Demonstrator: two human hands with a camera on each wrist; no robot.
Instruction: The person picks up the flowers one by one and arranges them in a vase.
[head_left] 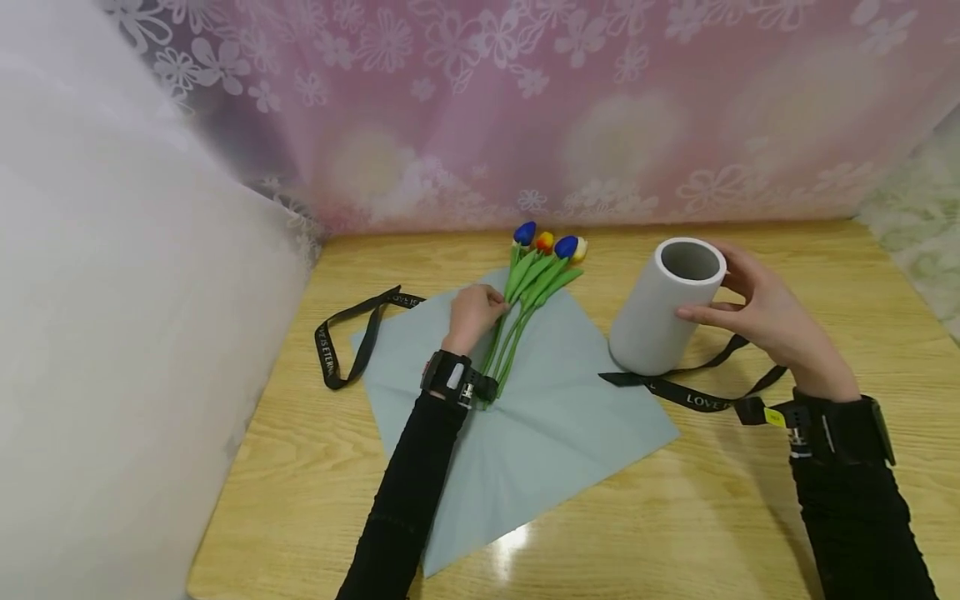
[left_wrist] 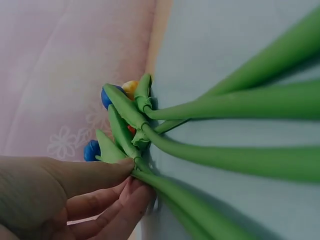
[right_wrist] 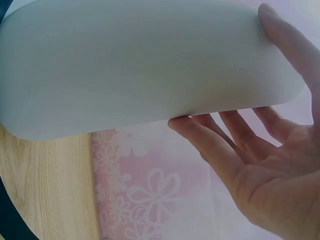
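My left hand (head_left: 474,317) pinches a green stem of one of the artificial tulips (head_left: 536,279) between thumb and fingers, just below its leaves. Several tulips with blue, orange-red and pale heads lie on a grey-blue sheet of wrapping paper (head_left: 555,450), stems toward me. In the left wrist view, the pinched stem (left_wrist: 145,170) runs beside other stems. To the right, my right hand (head_left: 776,321) holds a white vase (head_left: 652,325) near its rim, thumb on the near side and fingers behind. The right wrist view shows the vase wall (right_wrist: 135,65) filling the space beside the fingers.
A black printed ribbon (head_left: 701,402) trails by the vase's base, and another ribbon part (head_left: 330,354) loops out left of the paper. Everything lies on a wooden table (head_left: 300,475). A pink floral curtain (head_left: 487,125) hangs behind it, and a white wall (head_left: 135,292) stands left.
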